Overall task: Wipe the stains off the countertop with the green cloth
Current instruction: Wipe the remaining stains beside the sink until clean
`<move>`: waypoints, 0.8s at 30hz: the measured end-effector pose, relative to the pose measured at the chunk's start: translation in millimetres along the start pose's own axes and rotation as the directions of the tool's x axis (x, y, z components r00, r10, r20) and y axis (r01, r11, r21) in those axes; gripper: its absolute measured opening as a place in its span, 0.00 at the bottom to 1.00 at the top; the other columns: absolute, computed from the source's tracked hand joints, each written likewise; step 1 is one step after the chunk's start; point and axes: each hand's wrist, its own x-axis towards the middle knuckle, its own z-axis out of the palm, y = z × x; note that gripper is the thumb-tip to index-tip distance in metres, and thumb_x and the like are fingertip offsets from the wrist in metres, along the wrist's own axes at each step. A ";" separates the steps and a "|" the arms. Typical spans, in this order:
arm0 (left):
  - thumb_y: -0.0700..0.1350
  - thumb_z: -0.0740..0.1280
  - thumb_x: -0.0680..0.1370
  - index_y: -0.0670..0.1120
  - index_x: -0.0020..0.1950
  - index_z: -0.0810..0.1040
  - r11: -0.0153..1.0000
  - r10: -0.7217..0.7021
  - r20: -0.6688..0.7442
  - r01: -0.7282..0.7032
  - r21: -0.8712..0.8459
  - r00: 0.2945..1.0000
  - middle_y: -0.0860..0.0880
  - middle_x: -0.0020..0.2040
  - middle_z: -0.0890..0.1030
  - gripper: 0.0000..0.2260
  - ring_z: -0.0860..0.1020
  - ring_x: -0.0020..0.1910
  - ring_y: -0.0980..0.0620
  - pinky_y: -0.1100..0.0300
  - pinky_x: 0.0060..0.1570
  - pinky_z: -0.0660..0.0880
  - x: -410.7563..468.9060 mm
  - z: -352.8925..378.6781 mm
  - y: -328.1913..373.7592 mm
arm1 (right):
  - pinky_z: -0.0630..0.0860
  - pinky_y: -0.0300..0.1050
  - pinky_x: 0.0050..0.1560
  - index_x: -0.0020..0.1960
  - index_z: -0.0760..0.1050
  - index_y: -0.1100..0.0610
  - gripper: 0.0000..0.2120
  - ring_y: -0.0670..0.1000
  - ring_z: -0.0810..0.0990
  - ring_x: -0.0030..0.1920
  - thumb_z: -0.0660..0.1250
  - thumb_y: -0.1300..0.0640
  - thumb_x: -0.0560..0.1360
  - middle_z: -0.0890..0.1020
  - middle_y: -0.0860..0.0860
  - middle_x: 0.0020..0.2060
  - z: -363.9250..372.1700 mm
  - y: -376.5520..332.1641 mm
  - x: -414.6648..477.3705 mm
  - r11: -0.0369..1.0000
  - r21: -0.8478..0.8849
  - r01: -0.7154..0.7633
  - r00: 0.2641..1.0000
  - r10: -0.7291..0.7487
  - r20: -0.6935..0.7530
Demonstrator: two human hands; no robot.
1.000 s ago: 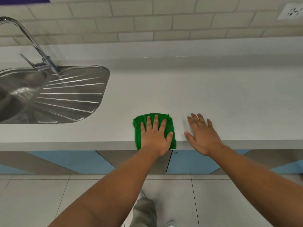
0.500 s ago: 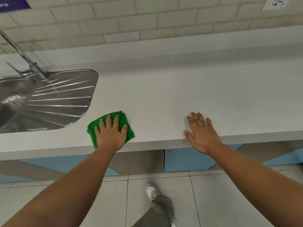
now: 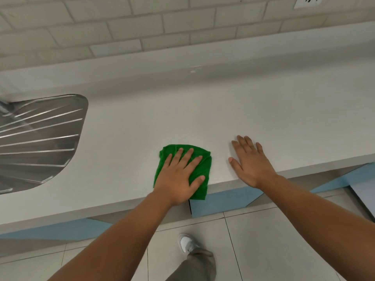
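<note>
The green cloth (image 3: 203,165) lies folded on the pale grey countertop (image 3: 182,118), at its front edge, with one corner hanging just over the edge. My left hand (image 3: 180,177) presses flat on the cloth, fingers spread. A short way to the right, my right hand (image 3: 250,161) rests flat on the bare countertop with fingers apart, holding nothing. I make out no clear stains on the surface near the cloth.
A steel sink drainboard (image 3: 36,138) is set into the counter at the left. A tiled wall (image 3: 142,27) with a socket (image 3: 307,1) rises behind. Blue and grey cabinet fronts (image 3: 223,201) sit below the edge. My shoe (image 3: 186,243) stands on the tiled floor.
My left hand slid the cloth left toward the sink, then back right to near my right hand. The right hand stayed planted. The view shifted so the sink sits further left.
</note>
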 end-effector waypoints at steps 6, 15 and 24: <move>0.69 0.42 0.80 0.58 0.82 0.47 0.951 -0.309 -0.010 0.309 0.016 0.951 0.50 0.83 0.47 0.32 0.45 0.81 0.44 0.41 0.78 0.43 53.8 -17.5 -75.5 | 0.39 0.56 0.79 0.82 0.44 0.53 0.33 0.52 0.38 0.80 0.43 0.38 0.82 0.43 0.51 0.81 -9.3 12.7 21.5 1.000 0.006 -0.020 1.000 0.020 0.017; 0.67 0.41 0.81 0.55 0.83 0.43 0.991 -0.135 0.036 0.135 0.004 0.990 0.47 0.83 0.43 0.32 0.41 0.81 0.40 0.36 0.76 0.39 149.2 -21.6 23.5 | 0.41 0.56 0.79 0.82 0.47 0.54 0.40 0.53 0.42 0.81 0.33 0.34 0.75 0.47 0.53 0.81 -28.4 29.2 77.5 0.996 0.078 -0.051 0.998 0.053 -0.018; 0.70 0.41 0.78 0.59 0.82 0.50 0.987 -0.162 -0.054 0.162 -0.008 0.985 0.51 0.83 0.49 0.33 0.46 0.81 0.46 0.43 0.79 0.44 155.8 -32.0 -93.2 | 0.41 0.56 0.79 0.81 0.47 0.54 0.41 0.53 0.41 0.80 0.34 0.34 0.74 0.47 0.53 0.81 -34.8 23.5 152.5 0.999 0.039 -0.024 0.999 0.025 -0.020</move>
